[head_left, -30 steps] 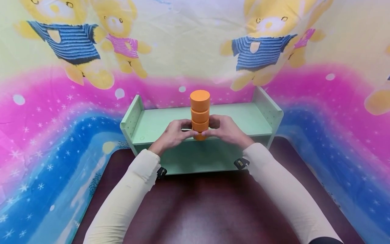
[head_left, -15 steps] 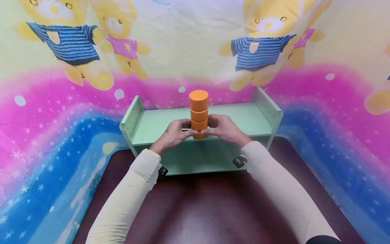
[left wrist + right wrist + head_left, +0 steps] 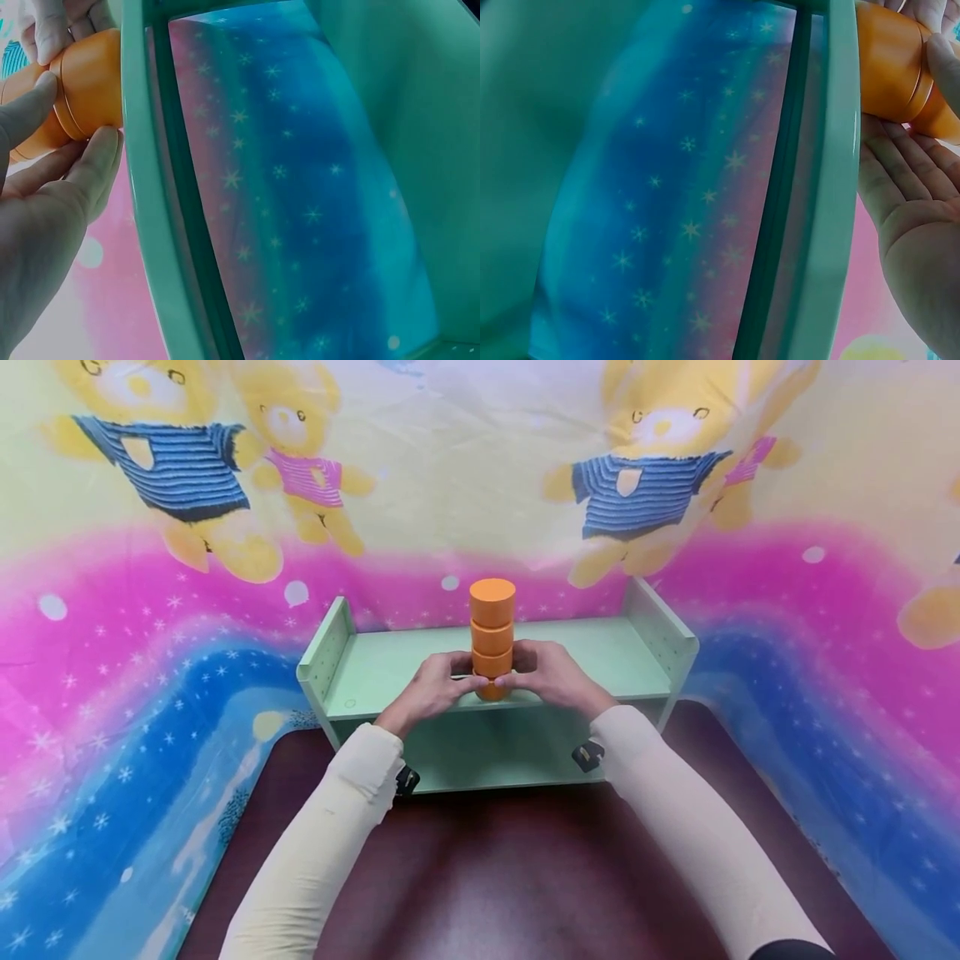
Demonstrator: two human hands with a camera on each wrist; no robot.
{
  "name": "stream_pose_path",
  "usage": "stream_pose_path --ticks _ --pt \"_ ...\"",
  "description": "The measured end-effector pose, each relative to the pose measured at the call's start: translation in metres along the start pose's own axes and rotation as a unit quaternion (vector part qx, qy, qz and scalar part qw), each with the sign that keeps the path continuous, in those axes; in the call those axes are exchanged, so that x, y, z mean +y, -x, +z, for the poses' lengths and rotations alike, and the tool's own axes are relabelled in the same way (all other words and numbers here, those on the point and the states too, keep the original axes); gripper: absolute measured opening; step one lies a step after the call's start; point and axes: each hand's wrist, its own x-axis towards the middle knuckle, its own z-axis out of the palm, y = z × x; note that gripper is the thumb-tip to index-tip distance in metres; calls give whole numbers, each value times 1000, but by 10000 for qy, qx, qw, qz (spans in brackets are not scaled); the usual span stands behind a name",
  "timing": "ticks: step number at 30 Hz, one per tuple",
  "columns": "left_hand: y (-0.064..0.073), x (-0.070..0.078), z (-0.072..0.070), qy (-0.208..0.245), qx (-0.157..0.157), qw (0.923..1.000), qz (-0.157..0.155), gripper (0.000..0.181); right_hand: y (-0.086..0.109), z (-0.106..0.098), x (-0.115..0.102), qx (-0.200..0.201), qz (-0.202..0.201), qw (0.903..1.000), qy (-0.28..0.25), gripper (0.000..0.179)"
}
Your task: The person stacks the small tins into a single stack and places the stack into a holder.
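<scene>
An orange stack of cup-like round pieces (image 3: 492,639) stands upright at the front edge of the upper board of a pale green shelf (image 3: 405,660). My left hand (image 3: 435,687) holds the lower part from the left, its thumb on the near side. From the right, my right hand (image 3: 553,675) grips the same lower part, with its thumb tip close to the left one. The left wrist view shows the lowest orange piece (image 3: 90,82) against the green board. In the right wrist view the fingers (image 3: 907,161) lie along the stack's side. The fingers' far ends are partly hidden.
The shelf has raised side panels (image 3: 660,618) and a lower board (image 3: 495,768). It stands on a dark red-brown table (image 3: 487,868). Behind and beside it hangs a colourful cloth (image 3: 465,468) with printed bears.
The stack has shifted slightly back over the shelf's front edge, with both hands staying on it. The head view has tilted a little.
</scene>
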Motion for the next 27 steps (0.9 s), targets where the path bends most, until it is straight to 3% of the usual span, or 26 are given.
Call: stream_pose_path --ticks 10,27 --pt "-5 1 2 143 105 9998 -111 48 -6 -2 1 -28 21 10000 14 57" --pt "-10 -3 6 159 209 9997 20 51 -7 -3 4 35 3 9999 152 59"
